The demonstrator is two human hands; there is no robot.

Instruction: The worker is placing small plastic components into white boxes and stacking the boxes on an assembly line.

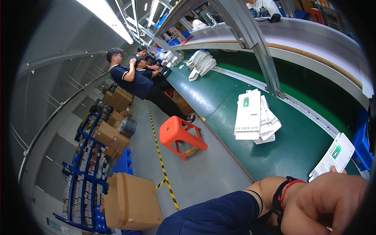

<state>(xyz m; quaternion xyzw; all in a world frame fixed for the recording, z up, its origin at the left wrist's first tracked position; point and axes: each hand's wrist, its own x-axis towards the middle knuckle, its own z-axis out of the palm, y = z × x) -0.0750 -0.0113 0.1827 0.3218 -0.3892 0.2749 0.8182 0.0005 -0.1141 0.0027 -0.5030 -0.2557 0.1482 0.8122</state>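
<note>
My left hand (325, 197) reaches in from the lower edge to the right, with its back towards me. Bands circle its wrist, one of them red. Just past the hand is a flat white package (335, 154) with green print, tilted over the bench. A fingertip shows on the package's lower edge, and my hand looks closed on it; most of the fingers are hidden. I do not see my right hand. Farther left on the green bench (219, 113) lies a loose, fanned stack of similar white packages (250, 117).
Another pile of white packages (201, 62) lies farther along the bench. A metal post (254, 47) and rail edge the far side. A red stool (178, 133) stands by the bench. On the floor sits a carton (133, 199), near blue shelving (84, 164). Co-workers (133, 78) are beyond.
</note>
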